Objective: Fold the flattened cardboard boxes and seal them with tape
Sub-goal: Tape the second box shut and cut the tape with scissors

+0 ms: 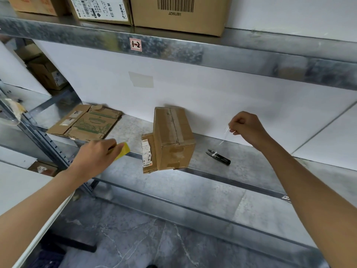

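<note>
Grey marbled floor (146,238) lay nearest, below my forearms, and beyond it ran the galvanised metal shelf (241,171) I stood at. My left hand (94,157) hovered over the shelf's near edge on the left, its fingers curled round a yellow object (123,150) that they mostly hid. My right hand (247,126) was raised on the right, its thumb and fingertips pinching the top of a thin clear tape strip (225,133). The strip hung down toward black snips (219,156) lying on the shelf; I couldn't tell whether it touched them.

Between my hands stood the folded box (173,138), brown cardboard set on end. Clear tape ran along its centre seam, and old tape patches marked its near face. A smaller box (148,153) with a white printed label sat touching its left side.

Farther left lay the flattened boxes (87,122), the top one printed in green. A white wall panel (212,97) closed off the back. Above it, an upper shelf (231,55) bore a red-bordered sticker (135,44) on its rail and carried cartons (179,14), one showing a barcode.
</note>
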